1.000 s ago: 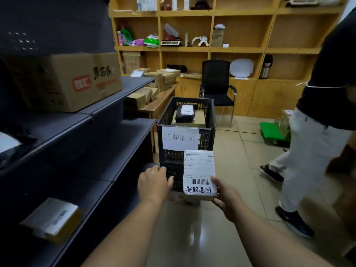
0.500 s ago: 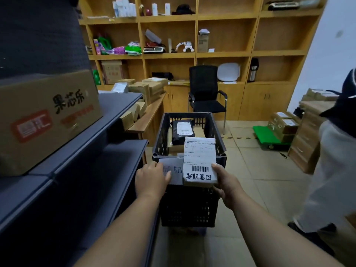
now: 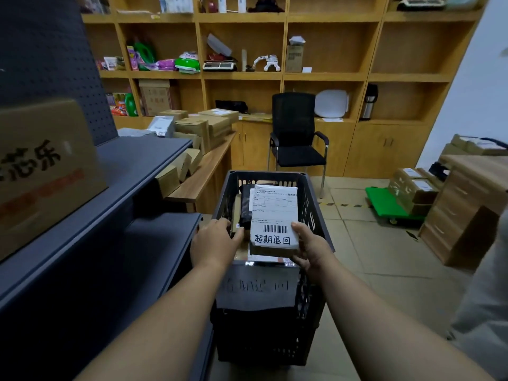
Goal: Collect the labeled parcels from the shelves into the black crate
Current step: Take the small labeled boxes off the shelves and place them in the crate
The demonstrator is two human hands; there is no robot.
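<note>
The black crate [image 3: 310,204] stands on the floor right below me, a paper sign taped to its front wall. My right hand [image 3: 310,247] grips a small parcel [image 3: 273,218] by its near right corner, its white barcode label facing up, and holds it over the crate's near end. My left hand [image 3: 214,240] hovers at the crate's near left rim with fingers relaxed and nothing in it. A black bag parcel [image 3: 244,213] and a brown box lie inside the crate, partly hidden by the held parcel.
Grey metal shelves [image 3: 143,158] run along my left, with a large printed carton [image 3: 41,171] on top. A wooden desk with small boxes [image 3: 203,130] and a black chair [image 3: 297,138] stand behind the crate. A green cart with boxes [image 3: 406,193] sits right; a person's clothing shows at the right edge.
I have come closer to the crate. The parcel in my right hand has moved forward from in front of the crate to above its inside; my left hand has reached the rim.
</note>
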